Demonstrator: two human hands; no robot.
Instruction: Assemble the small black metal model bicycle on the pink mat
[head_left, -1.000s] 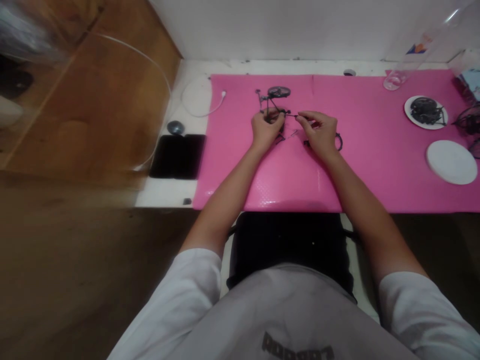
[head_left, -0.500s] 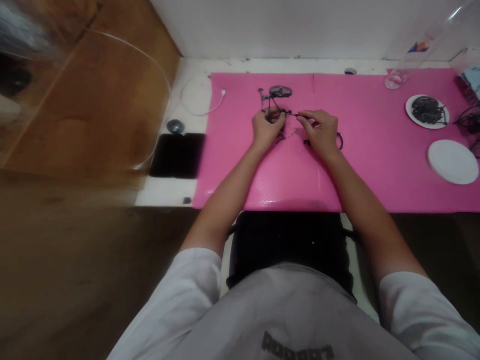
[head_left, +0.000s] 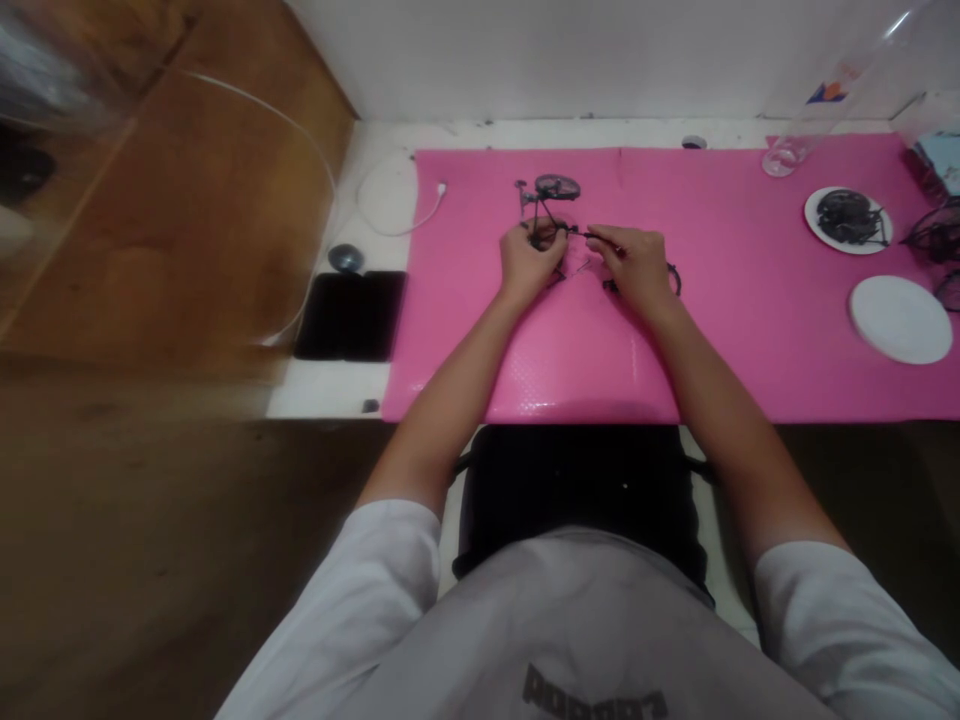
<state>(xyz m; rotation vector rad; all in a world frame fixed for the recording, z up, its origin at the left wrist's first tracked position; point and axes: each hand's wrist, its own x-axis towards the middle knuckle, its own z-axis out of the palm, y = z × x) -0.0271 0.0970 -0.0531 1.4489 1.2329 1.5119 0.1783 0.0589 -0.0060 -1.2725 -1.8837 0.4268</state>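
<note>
My left hand [head_left: 527, 262] is closed on the frame of a small dark model bicycle [head_left: 557, 187]. Its wheel sticks out beyond my fingers, and the middle of the bike is partly hidden by them. In the fingertips of my right hand [head_left: 637, 262] is a slim dark screwdriver [head_left: 589, 236], its thin tip pointing left at the bike part beside my left thumb. A small thin metal piece [head_left: 581, 267] shows just below, between the hands. Partly covered by my right hand, a dark round bike part [head_left: 677, 280] lies on the pink mat [head_left: 585, 370].
To the right are a white plate [head_left: 816, 238] of dark parts, a white lid-like disc [head_left: 900, 320] and more dark bike pieces [head_left: 937, 235]. A clear plastic tube [head_left: 784, 160] stands behind. At left lie a black flat case [head_left: 351, 316], a round dark object [head_left: 346, 258] and a white cable [head_left: 390, 233].
The whole view has shifted slightly. My right fingers have curled a little differently around the screwdriver; the left hand keeps its hold on the model bicycle.
</note>
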